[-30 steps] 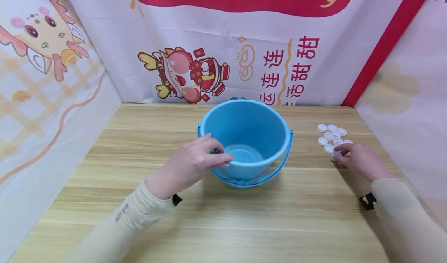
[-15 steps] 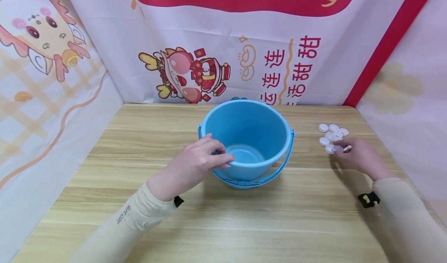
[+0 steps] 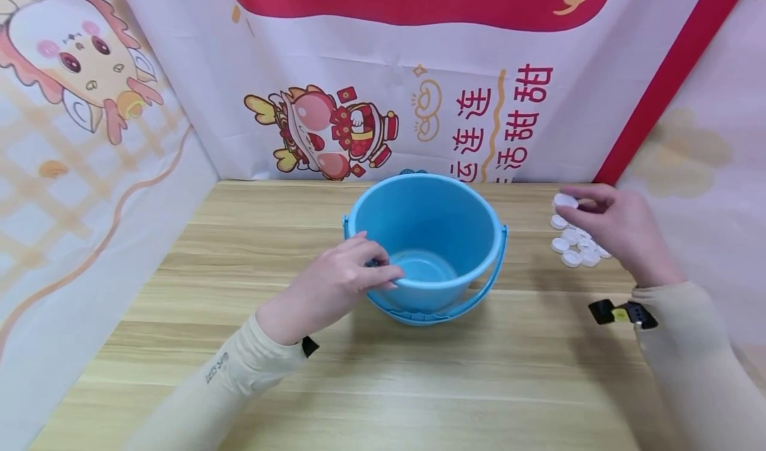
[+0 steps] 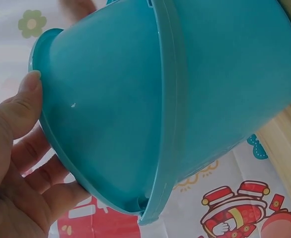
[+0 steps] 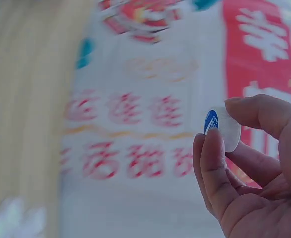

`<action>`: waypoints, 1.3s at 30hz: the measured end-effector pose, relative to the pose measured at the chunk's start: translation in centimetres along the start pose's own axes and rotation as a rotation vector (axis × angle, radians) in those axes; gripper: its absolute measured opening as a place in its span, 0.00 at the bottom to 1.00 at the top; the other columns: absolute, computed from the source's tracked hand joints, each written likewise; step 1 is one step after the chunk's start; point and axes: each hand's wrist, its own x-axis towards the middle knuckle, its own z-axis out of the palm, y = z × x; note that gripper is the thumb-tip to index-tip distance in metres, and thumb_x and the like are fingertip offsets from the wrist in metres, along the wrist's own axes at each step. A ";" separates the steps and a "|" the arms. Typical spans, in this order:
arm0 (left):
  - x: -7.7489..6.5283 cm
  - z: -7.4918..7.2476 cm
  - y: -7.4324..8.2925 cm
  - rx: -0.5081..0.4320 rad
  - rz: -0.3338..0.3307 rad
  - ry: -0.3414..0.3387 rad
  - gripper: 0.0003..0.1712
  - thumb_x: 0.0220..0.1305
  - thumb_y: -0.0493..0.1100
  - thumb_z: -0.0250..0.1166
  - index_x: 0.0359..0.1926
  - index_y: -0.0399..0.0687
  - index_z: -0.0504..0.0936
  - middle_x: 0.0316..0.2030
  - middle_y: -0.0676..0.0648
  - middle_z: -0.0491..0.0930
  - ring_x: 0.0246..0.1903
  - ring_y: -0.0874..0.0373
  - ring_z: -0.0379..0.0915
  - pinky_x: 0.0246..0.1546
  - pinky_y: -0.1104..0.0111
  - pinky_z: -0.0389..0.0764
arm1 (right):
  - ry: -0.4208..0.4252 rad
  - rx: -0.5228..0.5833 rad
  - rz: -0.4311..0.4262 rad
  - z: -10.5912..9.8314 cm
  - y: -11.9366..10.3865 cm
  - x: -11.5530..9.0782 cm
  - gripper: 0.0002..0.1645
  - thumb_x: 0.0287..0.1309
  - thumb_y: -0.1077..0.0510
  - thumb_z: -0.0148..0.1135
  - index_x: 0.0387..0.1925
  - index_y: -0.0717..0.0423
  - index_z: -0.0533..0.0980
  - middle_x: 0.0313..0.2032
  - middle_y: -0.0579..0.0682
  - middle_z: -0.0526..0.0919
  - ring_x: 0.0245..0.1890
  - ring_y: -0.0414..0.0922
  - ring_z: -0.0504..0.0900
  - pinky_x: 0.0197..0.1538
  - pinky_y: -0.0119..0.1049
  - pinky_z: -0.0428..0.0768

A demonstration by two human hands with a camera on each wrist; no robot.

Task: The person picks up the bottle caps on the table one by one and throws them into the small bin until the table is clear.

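A light blue bucket (image 3: 426,211) stands upright on the wooden table, its handle (image 3: 431,316) hanging down at the front. My left hand (image 3: 335,278) grips the bucket's near left rim. In the left wrist view the thumb and fingers of that hand (image 4: 21,163) meet at the rim. Over at the right, my right hand (image 3: 628,231) holds a white bottle cap (image 3: 565,201) raised above the table. The right wrist view shows this cap (image 5: 227,130) pinched between thumb and fingers, with blue print on its top. Below that hand lie several similar white caps (image 3: 571,258).
The wooden table (image 3: 239,344) reaches back to a printed white and red cloth (image 3: 383,58). Cloth walls (image 3: 78,238) also rise at the left and right sides. A small dark teal thing (image 3: 413,171) shows behind the bucket.
My right hand has picked a white cap from the pile and lifted it up and away from me. The left hand keeps its hold on the bucket rim.
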 end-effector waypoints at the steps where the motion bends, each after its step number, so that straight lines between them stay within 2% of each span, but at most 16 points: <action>1: 0.0 0.0 0.0 0.004 -0.002 -0.001 0.19 0.51 0.40 0.77 0.47 0.52 0.88 0.38 0.47 0.82 0.39 0.54 0.76 0.43 0.64 0.83 | 0.006 0.011 0.005 -0.2 -1.0 0.1 0.33 0.57 0.37 0.69 0.59 0.47 0.80 0.46 0.55 0.83 0.37 0.39 0.78 0.31 0.28 0.76; 3: 0.0 0.1 0.0 0.006 -0.005 -0.002 0.19 0.51 0.40 0.78 0.47 0.52 0.88 0.38 0.47 0.82 0.39 0.54 0.76 0.44 0.63 0.83 | 0.004 0.035 0.000 -0.5 -3.0 0.2 0.33 0.57 0.35 0.68 0.60 0.44 0.79 0.45 0.53 0.84 0.38 0.44 0.78 0.31 0.30 0.77; 6: 0.1 0.1 0.1 0.012 -0.005 -0.004 0.19 0.51 0.40 0.78 0.47 0.52 0.88 0.38 0.47 0.82 0.39 0.54 0.76 0.44 0.63 0.83 | -0.009 0.053 -0.052 -0.6 -5.9 0.7 0.32 0.56 0.36 0.69 0.60 0.41 0.79 0.46 0.50 0.83 0.41 0.47 0.78 0.32 0.29 0.79; 10: 0.2 0.0 0.2 0.012 -0.007 -0.011 0.18 0.52 0.40 0.77 0.46 0.52 0.88 0.39 0.47 0.82 0.39 0.54 0.75 0.42 0.65 0.83 | -0.059 0.056 -0.143 -0.4 -9.3 1.6 0.31 0.56 0.38 0.70 0.60 0.41 0.79 0.48 0.49 0.82 0.42 0.47 0.77 0.34 0.26 0.80; 14: 0.3 0.0 0.3 0.016 -0.005 -0.020 0.18 0.52 0.40 0.77 0.47 0.52 0.88 0.39 0.47 0.82 0.39 0.54 0.75 0.41 0.66 0.83 | -0.114 0.038 -0.243 -0.2 -12.2 2.8 0.31 0.56 0.40 0.71 0.60 0.44 0.80 0.45 0.50 0.83 0.40 0.47 0.80 0.35 0.24 0.80; 20: 0.4 -0.1 0.4 0.017 -0.011 -0.029 0.17 0.53 0.40 0.77 0.46 0.54 0.88 0.38 0.47 0.82 0.38 0.55 0.74 0.37 0.70 0.82 | -0.183 -0.009 -0.372 0.4 -15.6 4.2 0.28 0.57 0.41 0.71 0.58 0.45 0.81 0.39 0.48 0.84 0.36 0.46 0.79 0.33 0.28 0.80; 29: 0.4 -0.2 0.6 0.096 -0.017 -0.032 0.19 0.52 0.43 0.77 0.47 0.57 0.88 0.37 0.47 0.82 0.37 0.55 0.74 0.35 0.68 0.83 | -0.277 0.010 -0.443 2.5 -18.5 5.0 0.28 0.56 0.44 0.72 0.57 0.46 0.81 0.41 0.47 0.85 0.34 0.47 0.81 0.35 0.36 0.83; 34: 0.5 -0.1 0.6 0.122 -0.033 -0.046 0.20 0.52 0.43 0.77 0.49 0.58 0.88 0.38 0.47 0.82 0.38 0.55 0.75 0.36 0.66 0.84 | -0.293 0.016 -0.504 3.4 -19.2 5.2 0.27 0.56 0.45 0.72 0.57 0.48 0.81 0.43 0.47 0.85 0.35 0.43 0.82 0.38 0.37 0.84; 39: 0.6 -0.1 0.5 0.117 -0.048 -0.057 0.20 0.53 0.43 0.77 0.49 0.58 0.88 0.38 0.47 0.82 0.38 0.55 0.75 0.36 0.66 0.83 | -0.302 0.033 -0.528 4.0 -19.7 5.4 0.27 0.56 0.46 0.73 0.57 0.49 0.81 0.43 0.46 0.86 0.35 0.42 0.82 0.39 0.38 0.84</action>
